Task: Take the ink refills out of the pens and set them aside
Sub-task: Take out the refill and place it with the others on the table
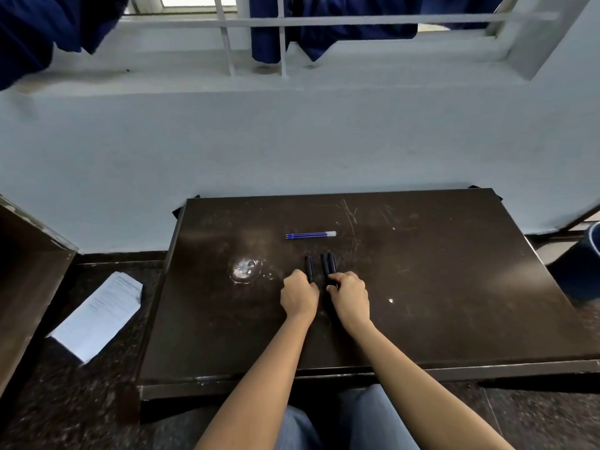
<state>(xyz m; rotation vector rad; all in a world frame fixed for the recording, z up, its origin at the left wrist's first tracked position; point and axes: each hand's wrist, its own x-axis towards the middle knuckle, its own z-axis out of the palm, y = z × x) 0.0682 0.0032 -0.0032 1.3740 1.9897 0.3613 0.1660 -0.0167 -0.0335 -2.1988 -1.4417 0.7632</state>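
Centrally, left hand (299, 297) on one pen (308, 267), right hand (350, 298) on two.

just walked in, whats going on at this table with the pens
A person sits at a dark table with both hands on black pens. The left hand touches one pen; the right hand holds the near ends of two more. Blue refills already lie together farther back on the table, apart from the pens.

A dark scratched table (422, 287) bears blue ink refills (310, 235); nearer than these lie three black pens (324, 266), a pale worn patch (245, 270) to their left.
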